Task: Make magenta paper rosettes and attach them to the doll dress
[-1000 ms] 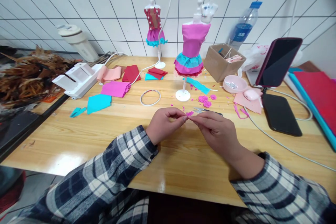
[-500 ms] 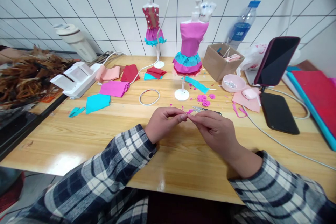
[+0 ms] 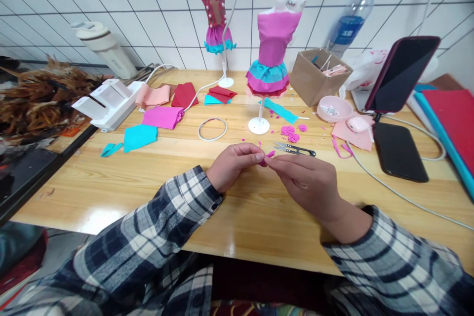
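Between my two hands is a small piece of magenta crepe paper (image 3: 267,158), mostly covered by fingertips. My left hand (image 3: 237,165) pinches it from the left with thumb and forefinger. My right hand (image 3: 309,180) pinches its other side; the fingers are closed. Just beyond my right hand lies a pair of thread snips (image 3: 294,149) with its blades pointing left. Several magenta paper rosettes (image 3: 291,132) and scraps lie behind the snips. A small dress form in a magenta and turquoise paper dress (image 3: 273,42) stands past my hands.
Folded paper pieces (image 3: 163,117) and a bangle-like ring (image 3: 212,129) lie left of centre. A second dressed form (image 3: 218,22) stands at the back. To the right are a cardboard box (image 3: 319,76), pink bowl (image 3: 334,108), propped phone (image 3: 403,75), black slab (image 3: 400,152) and cable.
The magenta paper shows more between my fingertips, and the snips are less covered by my right hand. The whole view has shifted slightly; both hands keep their pinch.
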`<state>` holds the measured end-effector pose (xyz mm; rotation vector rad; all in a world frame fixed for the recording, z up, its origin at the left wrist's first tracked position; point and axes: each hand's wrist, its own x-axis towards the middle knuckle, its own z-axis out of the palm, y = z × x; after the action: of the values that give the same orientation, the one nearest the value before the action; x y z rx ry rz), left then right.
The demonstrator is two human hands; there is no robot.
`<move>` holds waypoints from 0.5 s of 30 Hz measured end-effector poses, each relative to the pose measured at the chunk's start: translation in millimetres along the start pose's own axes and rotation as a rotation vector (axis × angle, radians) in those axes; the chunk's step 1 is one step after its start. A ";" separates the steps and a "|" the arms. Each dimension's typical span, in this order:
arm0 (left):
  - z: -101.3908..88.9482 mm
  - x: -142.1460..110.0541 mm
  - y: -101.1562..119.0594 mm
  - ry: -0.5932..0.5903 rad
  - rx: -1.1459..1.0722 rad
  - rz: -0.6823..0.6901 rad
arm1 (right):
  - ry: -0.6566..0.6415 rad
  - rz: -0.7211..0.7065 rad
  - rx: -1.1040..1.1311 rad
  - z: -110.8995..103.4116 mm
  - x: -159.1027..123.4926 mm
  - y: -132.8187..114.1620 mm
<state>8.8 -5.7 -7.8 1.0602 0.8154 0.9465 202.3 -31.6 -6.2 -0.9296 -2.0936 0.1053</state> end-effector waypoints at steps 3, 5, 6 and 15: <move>3.0 -2.6 1.7 0.054 0.097 0.129 | 0.053 0.350 0.225 2.0 2.1 -4.6; 3.5 -4.4 4.7 0.102 0.265 0.252 | 0.065 0.619 0.501 3.3 5.6 -4.4; 3.4 -5.3 6.8 0.117 0.379 0.334 | 0.042 0.720 0.656 3.7 7.8 -3.1; -4.8 -9.7 22.5 -0.168 1.151 1.040 | -0.394 1.056 1.334 2.5 16.3 16.9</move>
<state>-4.4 -8.6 13.2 2.6866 0.6144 1.1908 204.0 -8.2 -3.4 -0.9864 -1.0784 2.0230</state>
